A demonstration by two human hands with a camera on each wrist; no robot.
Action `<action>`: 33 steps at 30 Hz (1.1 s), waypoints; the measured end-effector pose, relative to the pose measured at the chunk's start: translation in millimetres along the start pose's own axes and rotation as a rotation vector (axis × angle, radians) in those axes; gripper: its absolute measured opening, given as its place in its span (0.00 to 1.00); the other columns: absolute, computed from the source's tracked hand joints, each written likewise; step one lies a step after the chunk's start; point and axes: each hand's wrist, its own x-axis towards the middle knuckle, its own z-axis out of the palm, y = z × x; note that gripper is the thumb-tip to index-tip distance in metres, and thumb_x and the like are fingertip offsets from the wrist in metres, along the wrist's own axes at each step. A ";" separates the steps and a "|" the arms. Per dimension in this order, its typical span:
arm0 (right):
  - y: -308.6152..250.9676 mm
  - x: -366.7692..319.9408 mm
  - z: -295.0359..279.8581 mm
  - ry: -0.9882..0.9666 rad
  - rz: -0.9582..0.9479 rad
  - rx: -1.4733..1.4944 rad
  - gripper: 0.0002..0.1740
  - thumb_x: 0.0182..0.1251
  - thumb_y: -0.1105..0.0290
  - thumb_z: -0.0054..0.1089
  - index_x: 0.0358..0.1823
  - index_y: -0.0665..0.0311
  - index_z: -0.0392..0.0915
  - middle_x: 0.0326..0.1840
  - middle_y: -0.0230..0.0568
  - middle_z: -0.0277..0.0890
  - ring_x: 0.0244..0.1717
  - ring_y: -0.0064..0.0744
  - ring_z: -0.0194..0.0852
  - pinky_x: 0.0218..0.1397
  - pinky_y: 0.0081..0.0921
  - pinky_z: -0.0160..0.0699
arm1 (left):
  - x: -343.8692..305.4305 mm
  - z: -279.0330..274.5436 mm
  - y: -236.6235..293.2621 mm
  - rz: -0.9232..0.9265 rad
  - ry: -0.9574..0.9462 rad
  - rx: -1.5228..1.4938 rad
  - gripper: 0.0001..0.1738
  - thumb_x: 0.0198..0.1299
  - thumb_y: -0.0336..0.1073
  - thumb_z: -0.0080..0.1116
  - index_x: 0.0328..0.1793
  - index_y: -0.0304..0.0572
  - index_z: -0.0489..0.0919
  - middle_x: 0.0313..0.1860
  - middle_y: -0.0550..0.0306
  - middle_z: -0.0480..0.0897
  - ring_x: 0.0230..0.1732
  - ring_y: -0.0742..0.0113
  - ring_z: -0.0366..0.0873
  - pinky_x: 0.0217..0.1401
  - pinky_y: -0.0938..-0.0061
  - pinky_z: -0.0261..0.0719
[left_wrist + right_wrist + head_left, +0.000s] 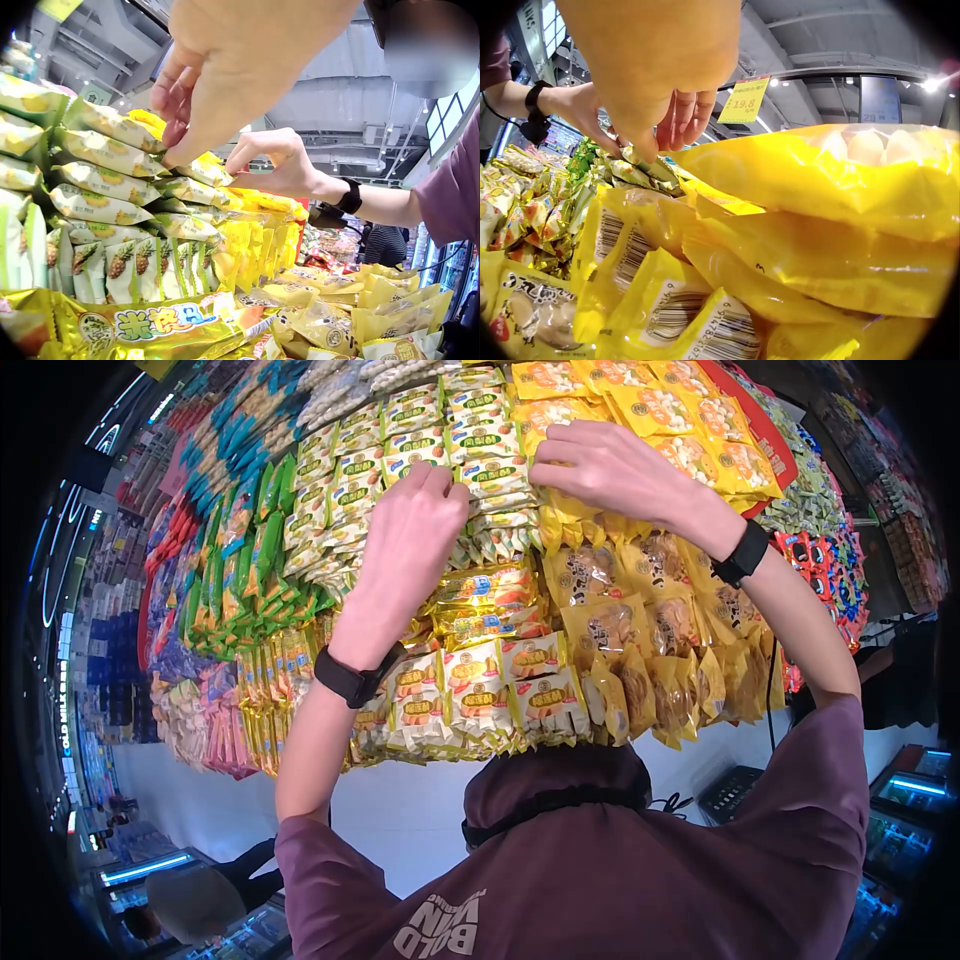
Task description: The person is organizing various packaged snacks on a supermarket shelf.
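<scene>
A green-and-white packet (495, 477) lies on top of the stacked rows, between the two hands. My left hand (415, 525) has its fingers curled down at the packet's left end; in the left wrist view this hand (240, 67) brings thumb and fingertips together there. The right hand (610, 475) pinches the right end, beside yellow bags (665, 410). Seen from the left wrist, the packet (206, 172) spans from one thumb to the other. In the right wrist view the fingers of my right hand (656, 60) partly hide its end.
Green packets (268, 535) are piled at the left. Nearer the body lie gold packets (487, 585), white packets (475, 685) and amber bags (605, 625). A price sign (744, 101) stands behind the yellow bags. Another person (195, 900) is at the lower left.
</scene>
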 end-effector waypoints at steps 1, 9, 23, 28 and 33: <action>1.1 -0.1 0.8 -0.014 -0.004 -0.005 0.10 0.61 0.70 0.58 0.43 0.61 0.79 0.42 0.35 0.78 0.49 0.37 0.81 0.50 0.33 0.83 | 0.0 0.2 0.1 0.015 -0.009 0.011 0.04 0.55 0.29 0.67 0.34 0.38 0.82 0.34 0.54 0.79 0.40 0.55 0.80 0.39 0.62 0.83; 8.7 -5.1 5.3 0.007 0.002 0.008 0.12 0.58 0.72 0.61 0.45 0.60 0.78 0.38 0.36 0.81 0.47 0.39 0.82 0.48 0.34 0.84 | -0.8 -0.3 1.6 0.050 -0.044 -0.020 0.06 0.44 0.21 0.61 0.30 0.36 0.79 0.33 0.51 0.79 0.42 0.56 0.81 0.43 0.65 0.84; 13.5 1.5 15.6 -0.113 0.078 0.037 0.13 0.57 0.75 0.62 0.45 0.61 0.78 0.39 0.37 0.81 0.49 0.42 0.81 0.50 0.37 0.84 | 2.9 3.8 -1.1 0.044 -0.003 -0.013 0.05 0.45 0.21 0.61 0.31 0.34 0.79 0.35 0.49 0.78 0.40 0.55 0.83 0.40 0.64 0.85; 14.5 1.0 13.6 -0.141 0.086 0.066 0.16 0.56 0.75 0.62 0.47 0.62 0.77 0.40 0.38 0.80 0.51 0.43 0.80 0.51 0.38 0.84 | -0.4 8.4 -6.4 0.047 -0.018 -0.029 0.06 0.54 0.26 0.65 0.39 0.37 0.82 0.34 0.53 0.76 0.39 0.56 0.81 0.36 0.62 0.81; 11.3 1.3 7.8 -0.141 0.168 0.083 0.19 0.57 0.76 0.63 0.53 0.64 0.77 0.41 0.43 0.81 0.50 0.47 0.82 0.51 0.40 0.83 | -4.2 10.5 -6.0 -0.007 0.022 -0.095 0.06 0.57 0.28 0.66 0.40 0.37 0.83 0.35 0.51 0.77 0.36 0.53 0.81 0.35 0.61 0.81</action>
